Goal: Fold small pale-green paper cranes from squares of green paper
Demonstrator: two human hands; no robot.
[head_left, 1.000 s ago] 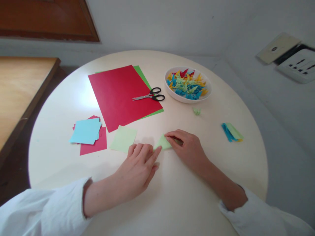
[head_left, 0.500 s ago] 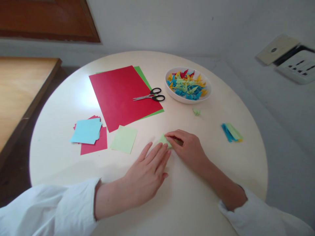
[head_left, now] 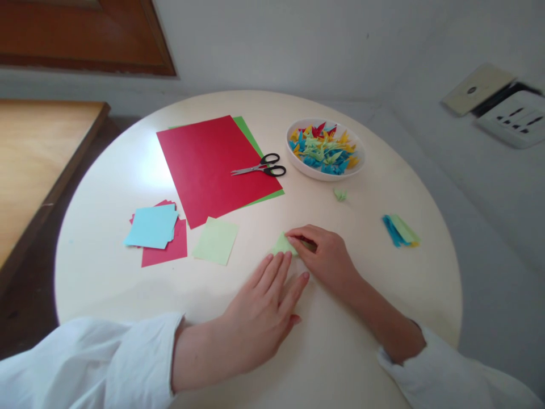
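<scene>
A small folded piece of pale green paper (head_left: 281, 244) lies on the white round table between my hands, partly hidden by fingers. My left hand (head_left: 261, 309) rests flat with its fingers stretched out, the tips pressing on the paper's near edge. With thumb and forefinger, my right hand (head_left: 326, 255) pinches the paper's right side. Left of them lies a flat pale green paper square (head_left: 216, 241). Beyond my right hand sits a small folded green paper piece (head_left: 340, 195).
Black-handled scissors (head_left: 260, 166) lie across a large red sheet (head_left: 213, 170), over a green sheet (head_left: 272, 196). A white bowl (head_left: 326, 176) holds many paper cranes (head_left: 323, 149). Blue squares (head_left: 152, 226) top red ones (head_left: 181, 241) at left; folded strips (head_left: 400, 230) lie right.
My left hand has shifted slightly right and nearer to me, its fingertips now on the paper's near edge. The right hand keeps its pinch in place.
</scene>
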